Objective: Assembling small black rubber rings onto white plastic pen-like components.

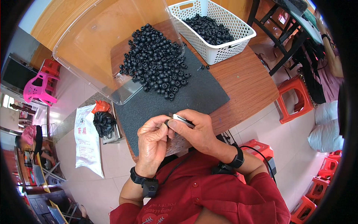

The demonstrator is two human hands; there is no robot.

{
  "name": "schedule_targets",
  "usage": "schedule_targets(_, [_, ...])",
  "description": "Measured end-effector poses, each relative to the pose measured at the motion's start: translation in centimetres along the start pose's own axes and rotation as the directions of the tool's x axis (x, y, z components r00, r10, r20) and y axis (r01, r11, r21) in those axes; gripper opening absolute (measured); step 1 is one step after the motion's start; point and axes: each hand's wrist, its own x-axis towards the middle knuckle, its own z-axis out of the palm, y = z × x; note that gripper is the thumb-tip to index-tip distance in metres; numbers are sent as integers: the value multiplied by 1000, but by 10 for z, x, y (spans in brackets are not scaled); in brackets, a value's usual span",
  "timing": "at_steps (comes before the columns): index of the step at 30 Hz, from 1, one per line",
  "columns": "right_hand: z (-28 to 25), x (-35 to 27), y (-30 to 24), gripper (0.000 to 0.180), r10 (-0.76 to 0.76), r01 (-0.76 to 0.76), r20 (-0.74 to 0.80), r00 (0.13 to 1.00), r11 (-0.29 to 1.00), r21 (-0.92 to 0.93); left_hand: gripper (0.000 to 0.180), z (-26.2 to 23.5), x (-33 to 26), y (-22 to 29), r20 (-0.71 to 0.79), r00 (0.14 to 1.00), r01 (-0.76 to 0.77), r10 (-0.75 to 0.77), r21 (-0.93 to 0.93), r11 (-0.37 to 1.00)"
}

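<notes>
1. Fingertips of left hand (153,136) pinched together on small black piece (167,122), mostly hidden by fingers; held over the near edge of the table (248,89).
2. Right hand (197,130) clamped around white-handled tool (183,120), its tip close to the left fingertips.
3. Dark mat (210,93) under and beyond the hands, toward the table's left edge.
4. Heap of black beads (158,63) on mat's far part; clear bin (84,59), tipped at the table's far left corner, walls in part of the heap.
5. White basket (227,53) at far edge, holding more beads; two loose beads (205,67) just beside it.
6. Off left edge: white sack (87,143), black bag (103,124), red bag (101,106).
7. Red stool (296,95) just off right edge.
</notes>
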Motion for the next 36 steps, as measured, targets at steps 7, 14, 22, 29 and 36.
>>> schedule_targets(7, [0,-2,1,14,79,-80,26,997,996,31,19,-5,-1,-3,8,999,34,-34,-28,999])
schedule_targets(14, [5,-1,8,14,37,-40,-33,999,994,-101,21,4,3,3,-30,992,122,-123,-47,991])
schedule_targets(22, [-1,-1,5,17,36,-35,10,999,991,-128,12,-25,38,26,-205,969,133,-137,-30,991])
schedule_targets(29, [-6,-1,4,19,54,-50,32,998,989,-138,8,-47,83,44,-320,931,35,175,556,830])
schedule_targets(36, [-5,-1,8,19,-40,38,-17,999,989,-145,26,-57,98,34,-28,896,-2,444,998,68])
